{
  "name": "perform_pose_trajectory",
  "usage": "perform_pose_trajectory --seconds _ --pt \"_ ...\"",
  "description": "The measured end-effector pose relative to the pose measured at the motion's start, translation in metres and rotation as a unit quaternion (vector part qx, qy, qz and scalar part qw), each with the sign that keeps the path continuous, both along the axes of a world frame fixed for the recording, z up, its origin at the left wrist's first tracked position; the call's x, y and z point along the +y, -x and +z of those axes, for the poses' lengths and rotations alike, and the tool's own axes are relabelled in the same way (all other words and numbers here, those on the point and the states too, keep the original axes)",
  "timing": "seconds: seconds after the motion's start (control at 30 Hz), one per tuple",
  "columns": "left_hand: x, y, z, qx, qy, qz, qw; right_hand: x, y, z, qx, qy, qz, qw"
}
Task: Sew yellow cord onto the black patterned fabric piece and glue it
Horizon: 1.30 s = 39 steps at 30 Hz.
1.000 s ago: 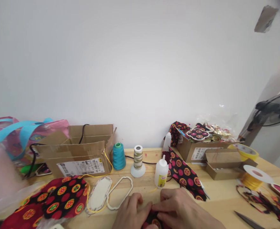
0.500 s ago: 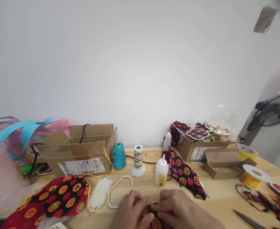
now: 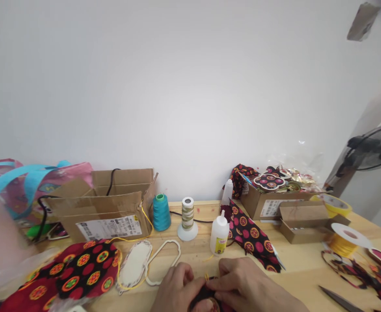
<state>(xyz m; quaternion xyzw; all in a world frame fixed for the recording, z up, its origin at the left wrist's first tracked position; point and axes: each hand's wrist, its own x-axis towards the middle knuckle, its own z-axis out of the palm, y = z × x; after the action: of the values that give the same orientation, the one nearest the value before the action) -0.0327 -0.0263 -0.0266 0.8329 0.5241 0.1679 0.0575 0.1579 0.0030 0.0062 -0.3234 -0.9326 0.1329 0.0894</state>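
Head view: both your hands are low at the near edge of the picture, working close together over a patterned cloth [image 3: 215,304] on the table [image 3: 294,277]. Your left hand [image 3: 180,290] pinches the cloth from its side, thumb laid across the print; your right hand [image 3: 247,284] pinches it near the upper edge, fingertips bunched. A short bit of yellow cord [image 3: 206,276] stands up between them, just beside your fingertips — whether either hand grips it, you cannot tell from this angle.

The step in hand looks like fine handling of the cloth's edge around that cord, judging by how near your fingertips sit to it. What lies under the cloth is hidden by your fingers. Your next move seems to call for a steady left pinch, so the cloth cannot slip, and small, careful pressure from your right fingertips where the cord meets the edge.

The glue bottle [image 3: 219,236] stands upright just beyond your right hand; a careless knuckle could tip it. An open frame [image 3: 170,242] lies just past your left hand, and a dark blade [image 3: 338,299] rests well apart to the right.
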Motion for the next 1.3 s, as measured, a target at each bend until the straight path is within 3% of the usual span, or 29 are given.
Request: perform_pose_trajectory --seconds 0.27,1.07,1.3 --pt "-0.001 0.002 0.008 0.029 0.065 -0.014 0.997 0.002 -0.003 -0.006 -0.025 -0.042 0.015 0.999" --pt "-0.003 0.000 0.011 0.022 0.093 -0.003 0.995 0.000 0.001 -0.005 -0.031 -0.054 -0.002 0.998" --pt "0.001 0.005 -0.001 0.017 0.055 -0.023 0.998 0.002 -0.001 -0.004 -0.008 -0.044 0.006 0.999"
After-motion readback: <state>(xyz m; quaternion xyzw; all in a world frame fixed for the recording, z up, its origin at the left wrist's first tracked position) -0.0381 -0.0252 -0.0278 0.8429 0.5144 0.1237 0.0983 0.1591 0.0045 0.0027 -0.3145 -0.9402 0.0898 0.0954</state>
